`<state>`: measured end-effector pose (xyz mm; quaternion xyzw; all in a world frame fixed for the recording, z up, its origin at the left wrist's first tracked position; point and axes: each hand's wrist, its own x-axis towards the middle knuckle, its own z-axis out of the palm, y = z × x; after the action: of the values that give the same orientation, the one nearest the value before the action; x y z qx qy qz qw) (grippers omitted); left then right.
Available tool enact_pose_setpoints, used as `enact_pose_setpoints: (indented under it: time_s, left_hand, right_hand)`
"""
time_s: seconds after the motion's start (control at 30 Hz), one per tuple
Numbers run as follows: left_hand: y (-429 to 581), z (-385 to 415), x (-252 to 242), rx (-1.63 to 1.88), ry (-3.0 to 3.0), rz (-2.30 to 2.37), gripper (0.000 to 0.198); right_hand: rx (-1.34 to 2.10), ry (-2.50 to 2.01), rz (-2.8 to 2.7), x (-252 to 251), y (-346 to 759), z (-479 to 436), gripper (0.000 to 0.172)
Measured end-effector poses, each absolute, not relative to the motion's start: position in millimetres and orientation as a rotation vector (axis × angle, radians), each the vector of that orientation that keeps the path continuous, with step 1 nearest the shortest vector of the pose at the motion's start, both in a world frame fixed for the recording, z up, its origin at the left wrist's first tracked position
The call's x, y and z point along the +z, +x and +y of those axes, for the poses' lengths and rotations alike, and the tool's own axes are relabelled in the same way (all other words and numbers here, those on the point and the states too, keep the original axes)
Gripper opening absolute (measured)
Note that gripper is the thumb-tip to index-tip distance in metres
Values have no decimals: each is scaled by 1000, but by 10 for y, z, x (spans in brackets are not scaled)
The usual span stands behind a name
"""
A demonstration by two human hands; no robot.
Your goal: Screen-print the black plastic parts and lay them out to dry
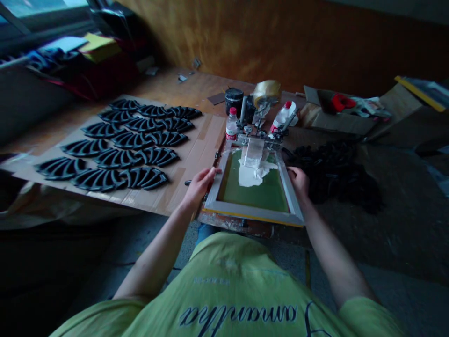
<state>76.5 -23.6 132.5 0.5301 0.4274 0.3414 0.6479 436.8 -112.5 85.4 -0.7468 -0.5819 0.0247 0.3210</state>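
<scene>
A silk-screen frame with a green mesh lies on the bench, its far edge held in hinge clamps. A thick mass of white ink sits on the upper half of the mesh. My left hand grips the frame's left side, and my right hand holds its right side. To the left, on a cardboard sheet, lie several rows of black curved, ribbed pieces. Their printed side shows no white marks that I can make out.
Behind the clamps stand plastic bottles, a dark can and a tape roll. A heap of black pieces lies to the right of the frame. Further back is an open cardboard box holding a red object.
</scene>
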Motion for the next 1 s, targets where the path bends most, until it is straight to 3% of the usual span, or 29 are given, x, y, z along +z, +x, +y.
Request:
enact_pose_setpoints:
  time_s: [0.07, 0.13, 0.2, 0.23, 0.4, 0.47, 0.6, 0.8, 1.0]
  left_hand:
    - [712, -320, 957, 677, 1165, 1018, 76]
    - [701, -344, 648, 615, 1205, 1060, 89]
    - [701, -317, 430, 564, 1297, 1088, 91]
    - [700, -291, 357, 533, 1338, 1096, 90]
    - [667, -167, 229, 411, 1411, 1135, 82]
    - [657, -152, 231, 396, 1413, 1142, 80]
    - [661, -170, 275, 399, 1394, 1133, 80]
    - [681, -195, 343, 427, 1392, 1108, 77]
    - [667, -201, 302, 430, 1407, 1106, 77]
  right_hand:
    - [6, -1959, -1494, 1017, 4392, -971, 41]
    - [-63, -1925, -1585, 1159, 4230, -767, 53]
    - [-117, -1914, -1767, 1254, 3972, -569, 67]
    - [-124, -1929, -1858, 1278, 3840, -494, 65]
    - [97, -2006, -2161, 1174, 3452, -532, 16]
    - [165, -1919, -2251, 1104, 3437, -711, 5]
    - [257, -1605, -2450, 1103, 3545, -1008, 24]
    - [275, -1695, -2381, 1199, 3597, -903, 8]
    - [127, -1645, -2341, 944, 3430, -1160, 28]
